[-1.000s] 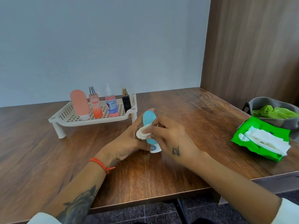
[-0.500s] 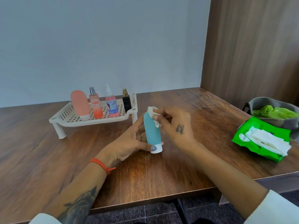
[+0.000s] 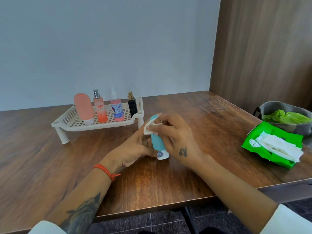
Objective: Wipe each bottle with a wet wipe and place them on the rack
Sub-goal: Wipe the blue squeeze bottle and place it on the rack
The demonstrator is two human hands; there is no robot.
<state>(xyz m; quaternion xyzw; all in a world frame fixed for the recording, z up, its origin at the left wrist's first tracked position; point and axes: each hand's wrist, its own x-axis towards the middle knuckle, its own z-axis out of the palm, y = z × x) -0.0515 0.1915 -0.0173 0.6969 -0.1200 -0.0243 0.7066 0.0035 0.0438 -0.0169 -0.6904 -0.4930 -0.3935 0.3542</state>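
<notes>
We had the teal squeeze bottle with its white cap [image 3: 157, 142] upside down on the wooden worktop [image 3: 194, 115], left hand [image 3: 135, 151] gripping it, right hand [image 3: 175, 137] pinching the folded white wet wipe [image 3: 148, 128]. Probably best to steady the base and wipe all round.

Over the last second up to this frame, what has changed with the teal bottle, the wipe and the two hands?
The teal bottle came from a lean to about upright, cap down on the table. The right hand slid the wet wipe from mid-body up to the top, then slightly down the left side. The left hand keeps holding the bottle near its cap. The rack, its four bottles and the green wipe pack stayed put.
</notes>
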